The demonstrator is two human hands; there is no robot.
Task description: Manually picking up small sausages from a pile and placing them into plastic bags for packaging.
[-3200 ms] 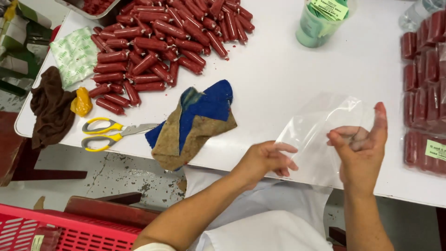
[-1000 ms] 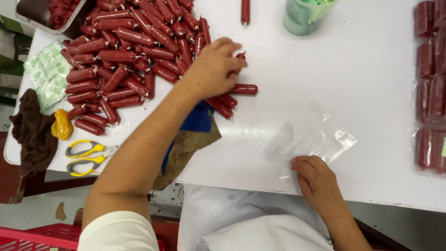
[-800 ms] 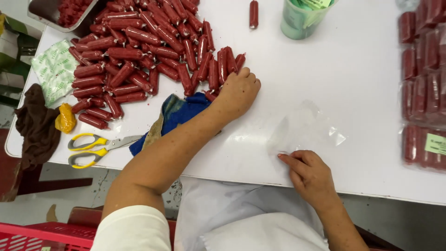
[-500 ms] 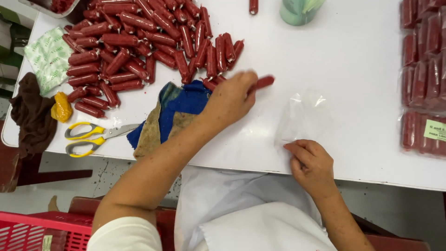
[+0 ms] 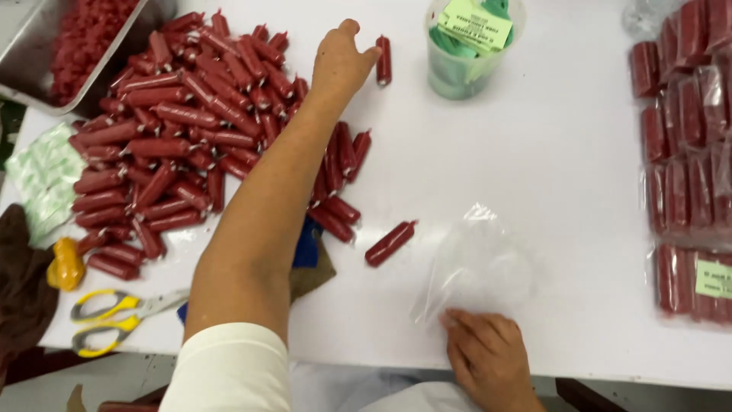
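Left hand stretched out, fingers apart, touching a lone red sausage. Right hand flat, fingers together, pinning the clear bag to the desk.

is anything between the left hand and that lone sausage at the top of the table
Nothing visible. The left hand is right beside the lone sausage, fingertips about touching it, with only bare white table around it. The green cup stands apart on the far side.
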